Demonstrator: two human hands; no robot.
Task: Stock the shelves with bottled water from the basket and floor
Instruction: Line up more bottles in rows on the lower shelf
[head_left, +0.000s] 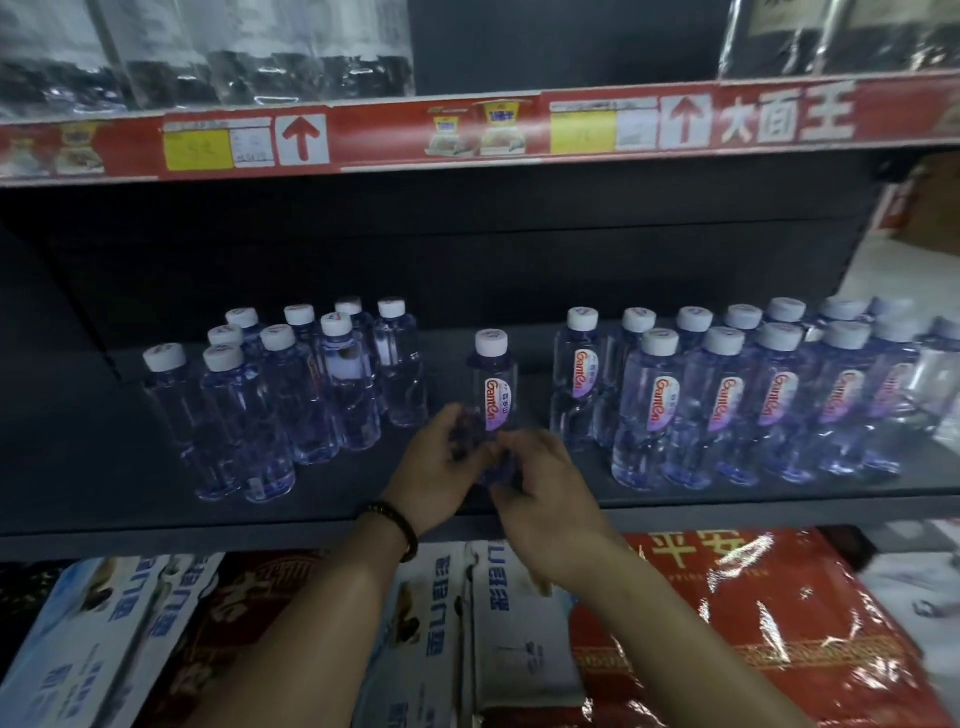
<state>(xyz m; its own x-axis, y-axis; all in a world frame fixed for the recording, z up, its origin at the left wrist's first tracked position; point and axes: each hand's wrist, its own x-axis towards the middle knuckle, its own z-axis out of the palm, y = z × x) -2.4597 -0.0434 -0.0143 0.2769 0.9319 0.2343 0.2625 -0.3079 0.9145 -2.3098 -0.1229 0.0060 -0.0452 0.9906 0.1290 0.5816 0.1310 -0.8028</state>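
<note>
The left hand (441, 462) and the right hand (540, 478) both curl round the lower body of one water bottle (493, 384), the left from its left side and the right nearer the base. Blur hides exactly how the fingertips lie. The forearms reach in over the boxed and red-wrapped goods (753, 623) on the level below. The bottle is upright near the front of the dark shelf (208, 525) with its label facing out, though the hands hide whether its base is already down. It sits in the gap between a loose cluster of bottles (291, 384) on the left and two tidy rows (753, 395) on the right. The step in hand looks like seating and facing this bottle. To do it well, set the base flat before loosening the grip, leave the label forward to match the right-hand rows, and slide the bottle in beside a neighbour so it isn't stranded alone. Beyond is the black back panel (467, 260), and above it the red price rail (467, 124).
</note>
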